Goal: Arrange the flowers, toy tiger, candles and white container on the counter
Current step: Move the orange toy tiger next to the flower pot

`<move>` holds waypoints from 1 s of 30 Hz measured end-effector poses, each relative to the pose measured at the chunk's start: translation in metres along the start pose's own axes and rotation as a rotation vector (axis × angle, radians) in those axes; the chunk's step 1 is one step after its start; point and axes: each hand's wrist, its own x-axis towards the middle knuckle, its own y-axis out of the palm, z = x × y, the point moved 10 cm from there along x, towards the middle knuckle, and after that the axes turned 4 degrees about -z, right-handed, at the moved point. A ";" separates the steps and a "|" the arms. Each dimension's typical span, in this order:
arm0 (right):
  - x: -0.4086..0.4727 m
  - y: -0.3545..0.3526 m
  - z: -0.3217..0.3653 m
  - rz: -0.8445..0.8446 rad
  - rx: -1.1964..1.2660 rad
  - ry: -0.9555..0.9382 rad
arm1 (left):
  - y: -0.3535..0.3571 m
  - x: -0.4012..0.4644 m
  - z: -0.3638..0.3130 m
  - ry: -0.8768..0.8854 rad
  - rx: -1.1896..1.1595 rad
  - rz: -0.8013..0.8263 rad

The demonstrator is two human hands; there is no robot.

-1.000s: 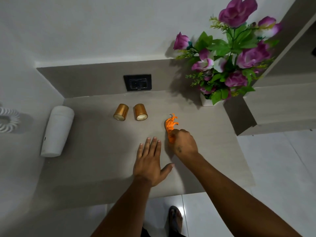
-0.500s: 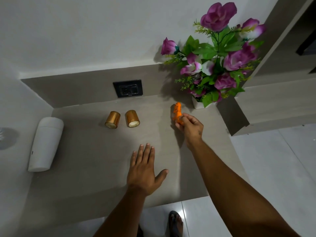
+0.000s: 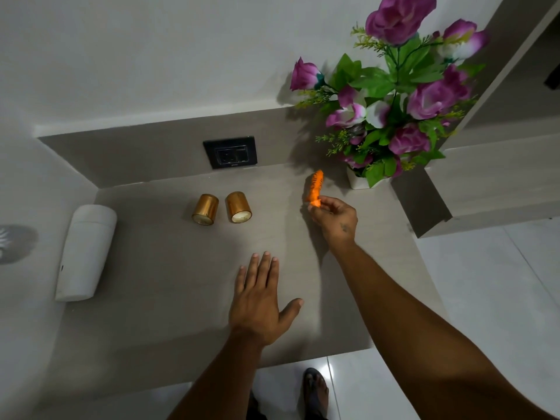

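Right hand is pinching the toy tiger just beside the flowers — a nudge risks toppling them; left hand is lying open, empty, on the desk.

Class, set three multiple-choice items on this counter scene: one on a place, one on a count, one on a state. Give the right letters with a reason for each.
1. Where do the flowers stand?
A. Far right corner of the counter
B. Left edge
C. On the floor

2. How many gold candles are there?
A. One
B. Two
C. Four

3. What is the right hand doing?
A. Lying flat
B. Pinching the toy tiger
C. Touching a candle

Answers:
1 A: their white pot sits in the back right corner.
2 B: the left candle and the right candle stand side by side.
3 B: its fingertips grip the tiger's near end.
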 end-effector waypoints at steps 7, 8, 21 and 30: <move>0.008 0.000 0.005 -0.050 -0.069 -0.012 | 0.002 0.001 0.001 0.001 -0.007 0.011; 0.009 0.000 0.005 -0.051 -0.080 -0.018 | 0.002 0.001 0.001 0.001 -0.009 0.009; 0.006 -0.009 0.000 -0.058 -0.024 0.017 | 0.005 0.001 0.002 -0.001 -0.016 0.009; -0.112 0.004 -0.010 0.287 -0.393 -0.343 | -0.003 -0.020 0.007 0.037 0.001 0.042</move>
